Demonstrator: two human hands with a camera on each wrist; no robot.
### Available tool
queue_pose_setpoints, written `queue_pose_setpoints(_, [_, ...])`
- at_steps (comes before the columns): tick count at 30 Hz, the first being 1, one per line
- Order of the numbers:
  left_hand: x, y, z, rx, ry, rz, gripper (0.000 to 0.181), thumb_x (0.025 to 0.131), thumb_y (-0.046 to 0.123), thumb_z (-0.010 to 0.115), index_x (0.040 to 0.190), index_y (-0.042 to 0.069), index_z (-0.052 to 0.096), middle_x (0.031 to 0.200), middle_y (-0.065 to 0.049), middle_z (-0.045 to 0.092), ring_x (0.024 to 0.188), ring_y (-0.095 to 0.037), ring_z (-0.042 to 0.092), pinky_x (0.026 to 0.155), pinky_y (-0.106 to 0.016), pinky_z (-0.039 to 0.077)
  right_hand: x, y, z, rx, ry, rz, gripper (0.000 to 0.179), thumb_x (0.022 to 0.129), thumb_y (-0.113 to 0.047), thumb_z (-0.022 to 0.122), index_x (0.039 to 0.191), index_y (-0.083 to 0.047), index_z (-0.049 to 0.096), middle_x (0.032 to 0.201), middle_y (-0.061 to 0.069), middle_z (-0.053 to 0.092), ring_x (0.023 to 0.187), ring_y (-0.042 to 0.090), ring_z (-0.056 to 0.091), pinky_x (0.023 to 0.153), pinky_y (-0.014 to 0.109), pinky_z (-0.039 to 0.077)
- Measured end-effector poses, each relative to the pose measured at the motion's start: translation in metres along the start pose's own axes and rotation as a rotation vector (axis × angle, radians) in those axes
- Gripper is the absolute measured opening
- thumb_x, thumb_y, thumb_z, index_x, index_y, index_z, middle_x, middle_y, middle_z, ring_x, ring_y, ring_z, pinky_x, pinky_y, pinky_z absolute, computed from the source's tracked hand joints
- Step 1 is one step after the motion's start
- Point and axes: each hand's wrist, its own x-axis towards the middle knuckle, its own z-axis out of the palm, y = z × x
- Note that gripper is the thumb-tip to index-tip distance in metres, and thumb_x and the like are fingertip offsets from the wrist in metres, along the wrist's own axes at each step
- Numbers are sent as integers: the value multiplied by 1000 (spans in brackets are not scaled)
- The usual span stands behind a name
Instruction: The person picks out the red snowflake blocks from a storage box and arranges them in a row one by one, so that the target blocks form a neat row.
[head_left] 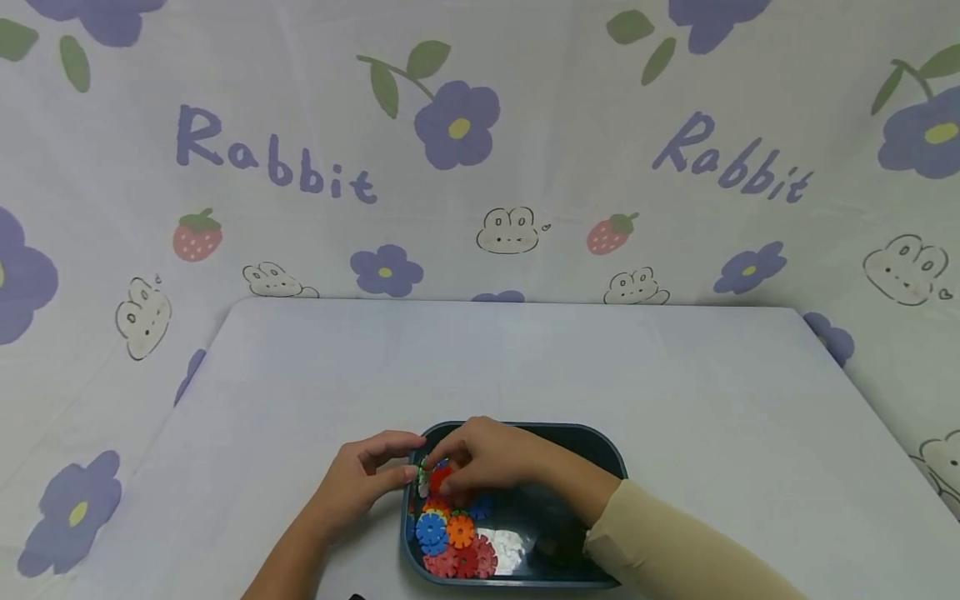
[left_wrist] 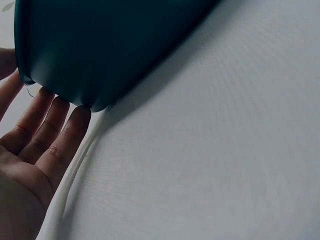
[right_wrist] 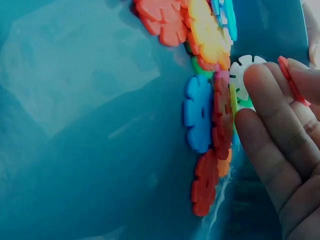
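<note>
A dark teal tray [head_left: 570, 575] holds a heap of notched, flower-shaped plastic discs along its left side. Between thumb and forefinger my right hand [head_left: 491, 454] pinches a red flower-shaped disc [right_wrist: 293, 82], over the heap at the tray's upper left. Its other fingers extend past a white disc [right_wrist: 245, 72]. Blue [right_wrist: 199, 112] and dark red [right_wrist: 204, 185] discs lie beside those fingertips. My left hand [head_left: 360, 479] rests at the tray's left rim; in the left wrist view its fairly straight fingers [left_wrist: 65, 137] touch the outer wall.
The tray stands near the front of a white table [head_left: 300, 375]. Blue [head_left: 431, 529], orange [head_left: 460, 531] and pink-red [head_left: 486, 557] discs fill its lower left. Behind the table hangs a cloth [head_left: 555, 125] printed with flowers, rabbits and strawberries.
</note>
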Motion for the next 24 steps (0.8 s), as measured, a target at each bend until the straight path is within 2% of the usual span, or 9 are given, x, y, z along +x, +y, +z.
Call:
queue_pose_setpoints(4, [1, 0, -1, 5, -1, 15, 29, 91, 19, 70, 119, 13, 69, 122, -3, 69, 123, -11, 57, 106, -37, 46, -1, -3, -3, 42, -6, -8, 26, 90, -15, 71, 117, -13, 72, 80, -3, 72, 69, 13, 71, 69, 24, 58])
queue_pose_setpoints(8, [1, 0, -1, 9, -1, 15, 28, 91, 18, 71, 118, 13, 69, 121, -2, 69, 122, -11, 57, 108, -42, 44, -2, -6, -10, -3, 17, -10, 24, 88, -14, 74, 112, -15, 74, 95, -9, 72, 77, 7, 66, 74, 21, 56])
queue_pose_setpoints(10, [1, 0, -1, 2, -2, 8, 28, 91, 19, 71, 118, 13, 70, 121, -1, 69, 121, -10, 58, 108, -43, 44, -4, -7, -16, -32, 39, -6, 27, 85, -14, 77, 112, -16, 74, 96, -10, 71, 77, 9, 63, 74, 21, 56])
queue_pose_setpoints(12, [1, 1, -1, -5, -6, 7, 28, 91, 18, 71, 118, 13, 70, 121, -2, 69, 121, -11, 58, 107, -42, 45, -5, -8, -25, -14, 55, -2, 31, 84, -12, 78, 114, -15, 73, 97, -7, 72, 77, 14, 66, 73, 24, 57])
queue_pose_setpoints(17, [1, 1, -1, 3, -4, -1, 29, 91, 19, 71, 119, 13, 70, 123, -2, 68, 121, -13, 58, 108, -42, 45, -13, -12, -61, 16, 145, -3, 38, 83, -14, 79, 120, -14, 70, 98, -1, 72, 81, 19, 71, 75, 29, 59])
queue_pose_setpoints(22, [1, 1, -1, 27, 13, -28, 29, 89, 21, 72, 118, 15, 71, 123, -1, 68, 121, -14, 57, 110, -43, 42, -23, -9, -110, 5, 307, 50, 43, 81, -19, 81, 122, -15, 69, 105, 2, 71, 94, 19, 68, 81, 32, 59])
queue_pose_setpoints(24, [0, 1, -1, 26, 14, -37, 29, 89, 22, 73, 118, 16, 71, 123, 0, 68, 122, -14, 57, 110, -38, 43, -25, 0, -128, 10, 378, 83, 43, 82, -20, 81, 122, -16, 69, 109, 3, 71, 99, 21, 67, 84, 34, 58])
